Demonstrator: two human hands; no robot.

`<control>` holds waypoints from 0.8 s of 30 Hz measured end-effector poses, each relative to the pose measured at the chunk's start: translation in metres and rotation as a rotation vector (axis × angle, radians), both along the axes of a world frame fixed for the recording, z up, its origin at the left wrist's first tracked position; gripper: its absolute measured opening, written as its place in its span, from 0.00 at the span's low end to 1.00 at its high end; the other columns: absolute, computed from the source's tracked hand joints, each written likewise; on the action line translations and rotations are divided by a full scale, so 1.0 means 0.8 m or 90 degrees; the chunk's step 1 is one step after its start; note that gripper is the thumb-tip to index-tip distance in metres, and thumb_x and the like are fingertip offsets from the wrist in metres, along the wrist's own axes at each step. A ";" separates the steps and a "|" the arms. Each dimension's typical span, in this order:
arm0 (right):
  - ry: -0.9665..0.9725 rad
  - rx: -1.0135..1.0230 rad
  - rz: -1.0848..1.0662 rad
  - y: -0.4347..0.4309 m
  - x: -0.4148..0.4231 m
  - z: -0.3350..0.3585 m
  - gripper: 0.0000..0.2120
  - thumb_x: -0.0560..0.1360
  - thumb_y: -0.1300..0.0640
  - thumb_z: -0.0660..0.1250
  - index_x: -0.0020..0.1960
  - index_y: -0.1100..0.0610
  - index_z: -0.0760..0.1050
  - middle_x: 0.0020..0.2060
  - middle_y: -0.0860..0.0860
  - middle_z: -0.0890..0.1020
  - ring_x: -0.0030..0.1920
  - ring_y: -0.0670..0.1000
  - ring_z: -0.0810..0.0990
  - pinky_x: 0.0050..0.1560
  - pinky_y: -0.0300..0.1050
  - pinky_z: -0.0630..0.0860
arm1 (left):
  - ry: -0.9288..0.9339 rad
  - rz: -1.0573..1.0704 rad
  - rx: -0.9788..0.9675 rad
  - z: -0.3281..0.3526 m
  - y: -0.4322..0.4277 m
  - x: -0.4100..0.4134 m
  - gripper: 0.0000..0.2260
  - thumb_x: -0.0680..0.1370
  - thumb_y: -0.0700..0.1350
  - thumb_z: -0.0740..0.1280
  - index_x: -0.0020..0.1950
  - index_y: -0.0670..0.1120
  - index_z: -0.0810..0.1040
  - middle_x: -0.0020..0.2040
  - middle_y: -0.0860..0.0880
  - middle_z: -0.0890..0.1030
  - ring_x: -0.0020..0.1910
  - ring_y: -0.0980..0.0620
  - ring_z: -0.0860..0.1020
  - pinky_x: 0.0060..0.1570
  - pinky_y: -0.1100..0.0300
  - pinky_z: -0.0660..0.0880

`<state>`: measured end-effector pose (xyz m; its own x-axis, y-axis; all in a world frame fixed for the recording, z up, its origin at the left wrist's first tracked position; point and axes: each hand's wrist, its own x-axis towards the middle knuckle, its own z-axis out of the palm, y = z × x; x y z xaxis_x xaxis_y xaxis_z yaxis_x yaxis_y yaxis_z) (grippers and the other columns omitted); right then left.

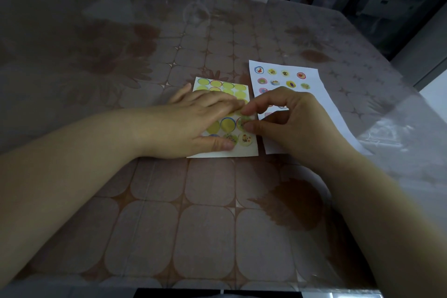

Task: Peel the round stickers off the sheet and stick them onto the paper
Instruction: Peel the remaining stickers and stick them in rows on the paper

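Pressing the sticker sheet [242, 151] flat with the spread left hand [200, 118]; pinching a round sticker [242, 121] near the sheet's right edge with the right hand [295, 123].

No writing can be read, even on the stickers [272, 71].

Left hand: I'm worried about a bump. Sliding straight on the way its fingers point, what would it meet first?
Probably the right hand, pinching a sticker just ahead of the left hand on the sheet; depth is unclear.
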<state>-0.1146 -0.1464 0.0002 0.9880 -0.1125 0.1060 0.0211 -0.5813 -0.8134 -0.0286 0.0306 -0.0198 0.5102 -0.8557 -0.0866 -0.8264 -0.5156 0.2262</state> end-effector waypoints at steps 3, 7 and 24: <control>-0.017 -0.001 -0.010 0.002 0.000 0.001 0.11 0.66 0.60 0.75 0.37 0.44 0.79 0.45 0.47 0.81 0.37 0.49 0.82 0.36 0.33 0.76 | 0.004 0.002 0.001 0.000 0.000 0.000 0.38 0.65 0.71 0.41 0.74 0.61 0.45 0.74 0.63 0.48 0.74 0.60 0.46 0.71 0.54 0.36; -0.031 0.020 -0.043 0.001 0.000 -0.001 0.10 0.65 0.58 0.75 0.38 0.44 0.79 0.41 0.45 0.82 0.37 0.43 0.83 0.38 0.28 0.74 | -0.002 0.009 0.001 -0.001 0.000 0.001 0.39 0.64 0.71 0.41 0.74 0.61 0.43 0.74 0.63 0.47 0.73 0.61 0.45 0.70 0.56 0.36; -0.069 0.014 0.002 0.003 0.002 -0.002 0.11 0.66 0.64 0.74 0.36 0.47 0.79 0.42 0.41 0.77 0.36 0.45 0.81 0.38 0.29 0.75 | -0.017 0.015 0.013 -0.004 -0.001 0.001 0.40 0.64 0.71 0.39 0.74 0.60 0.42 0.75 0.59 0.46 0.74 0.59 0.44 0.71 0.54 0.35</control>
<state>-0.1128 -0.1444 -0.0010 0.9714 -0.1128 0.2091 0.1109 -0.5633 -0.8188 -0.0277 0.0301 -0.0229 0.5327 -0.8414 -0.0908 -0.8194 -0.5396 0.1935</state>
